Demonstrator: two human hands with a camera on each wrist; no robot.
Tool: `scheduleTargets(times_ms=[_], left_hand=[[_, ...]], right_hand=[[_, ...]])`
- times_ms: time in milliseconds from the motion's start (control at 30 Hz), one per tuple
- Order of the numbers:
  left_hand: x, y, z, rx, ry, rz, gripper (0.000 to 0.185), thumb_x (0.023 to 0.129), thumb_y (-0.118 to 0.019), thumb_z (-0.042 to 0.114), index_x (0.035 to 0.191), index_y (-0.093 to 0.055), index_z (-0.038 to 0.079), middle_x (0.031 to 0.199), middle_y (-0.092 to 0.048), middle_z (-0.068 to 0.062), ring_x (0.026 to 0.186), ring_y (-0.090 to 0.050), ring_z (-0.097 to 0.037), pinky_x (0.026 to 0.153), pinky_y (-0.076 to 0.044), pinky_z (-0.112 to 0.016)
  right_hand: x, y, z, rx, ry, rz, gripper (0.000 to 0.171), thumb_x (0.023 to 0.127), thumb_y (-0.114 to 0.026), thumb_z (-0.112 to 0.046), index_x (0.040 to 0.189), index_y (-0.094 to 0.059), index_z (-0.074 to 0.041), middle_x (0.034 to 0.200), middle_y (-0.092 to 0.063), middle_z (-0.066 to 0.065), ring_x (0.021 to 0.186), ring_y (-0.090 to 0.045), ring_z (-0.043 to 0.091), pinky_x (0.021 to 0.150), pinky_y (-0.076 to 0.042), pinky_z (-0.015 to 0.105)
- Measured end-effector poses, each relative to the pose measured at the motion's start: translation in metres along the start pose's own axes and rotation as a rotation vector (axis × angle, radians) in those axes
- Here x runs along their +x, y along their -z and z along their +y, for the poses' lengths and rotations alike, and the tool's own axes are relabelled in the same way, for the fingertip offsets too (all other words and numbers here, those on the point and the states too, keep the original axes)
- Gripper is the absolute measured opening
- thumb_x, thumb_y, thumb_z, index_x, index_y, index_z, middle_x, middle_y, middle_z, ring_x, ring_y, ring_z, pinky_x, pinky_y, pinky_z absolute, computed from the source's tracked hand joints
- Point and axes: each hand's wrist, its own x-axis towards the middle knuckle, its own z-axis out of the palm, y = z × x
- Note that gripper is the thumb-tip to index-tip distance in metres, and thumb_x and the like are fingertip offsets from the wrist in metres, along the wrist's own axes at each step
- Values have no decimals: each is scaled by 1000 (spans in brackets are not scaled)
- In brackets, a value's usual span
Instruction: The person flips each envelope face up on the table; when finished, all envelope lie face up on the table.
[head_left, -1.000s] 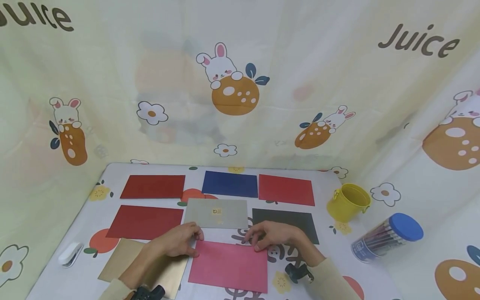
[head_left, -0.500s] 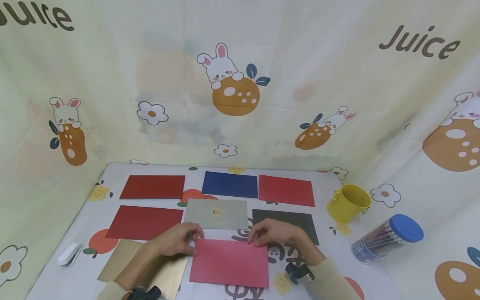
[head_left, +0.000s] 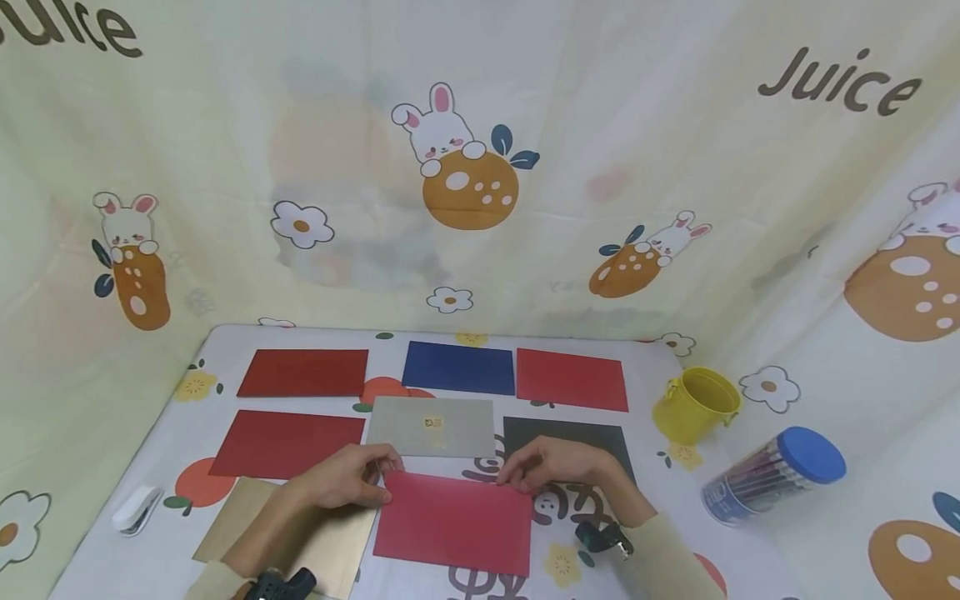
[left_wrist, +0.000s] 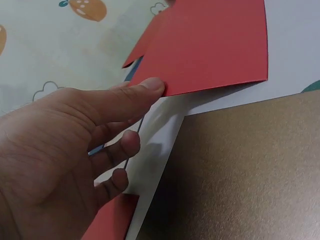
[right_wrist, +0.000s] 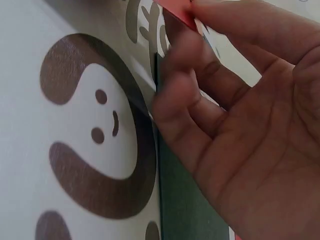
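Observation:
A pinkish-red sheet of card lies at the near middle of the table, its far edge lifted off the cloth. My left hand pinches its far left corner; the left wrist view shows the thumb on that red sheet with fingers curled beneath. My right hand pinches the far right corner, and the right wrist view shows only a sliver of the red sheet at the fingertips. A gold sheet lies under my left forearm.
Other cards lie in rows: dark red, blue, red, dark red, silver and black. A yellow bucket and a blue-lidded pen jar stand right. A white stapler lies left.
Both hands have raised the far edge of the pinkish-red sheet off the table and drawn it slightly towards me; nothing else has moved.

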Motion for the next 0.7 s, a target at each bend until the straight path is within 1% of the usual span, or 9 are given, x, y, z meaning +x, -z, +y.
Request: scheduleTargets(times_ms=[100, 267, 400, 533, 633, 700], left_hand=[[-2, 2, -2, 6, 5, 9, 33, 85, -81, 19, 112, -65, 27, 91, -64, 3, 71, -57, -9, 64, -49, -24], [-4, 4, -3, 3, 15, 16, 34, 85, -80, 19, 114, -66, 28, 92, -65, 5, 76, -58, -10, 67, -50, -24], [-7, 6, -4, -13, 21, 32, 36, 86, -78, 14, 119, -70, 26, 93, -67, 6, 81, -59, -11, 69, -51, -25], [-9, 7, -6, -11, -5, 52, 36, 87, -77, 10, 120, -72, 22, 94, -69, 7, 81, -60, -10, 69, -51, -25], [-9, 7, -7, -3, -12, 62, 36, 87, -77, 10, 119, -73, 23, 94, -69, 7, 79, -60, -9, 68, -51, -24], [-9, 7, -7, -6, 0, 68, 35, 87, -77, 10, 119, -74, 25, 93, -69, 8, 78, -60, -9, 69, -51, -25]], right_hand=[[-2, 1, 1, 14, 1, -40, 42, 90, -61, 2, 126, -72, -16, 108, -73, 10, 89, -66, 18, 74, -53, 29], [-4, 3, 4, 3, 15, -62, 42, 90, -62, 1, 128, -70, -16, 112, -73, 9, 88, -65, 15, 77, -55, 31], [-6, 4, 8, 45, 24, -49, 40, 91, -63, -1, 129, -69, -13, 112, -72, 13, 90, -65, 18, 78, -55, 31], [-7, 6, 12, 75, 37, -12, 37, 92, -65, -3, 127, -70, -12, 112, -72, 13, 92, -65, 21, 78, -55, 29], [-8, 6, 15, 96, 51, 8, 35, 93, -66, -3, 127, -70, -11, 111, -71, 14, 93, -65, 23, 79, -55, 29], [-8, 7, 16, 107, 62, 15, 34, 94, -65, -3, 127, -69, -10, 111, -71, 15, 93, -65, 23, 80, -55, 29]])
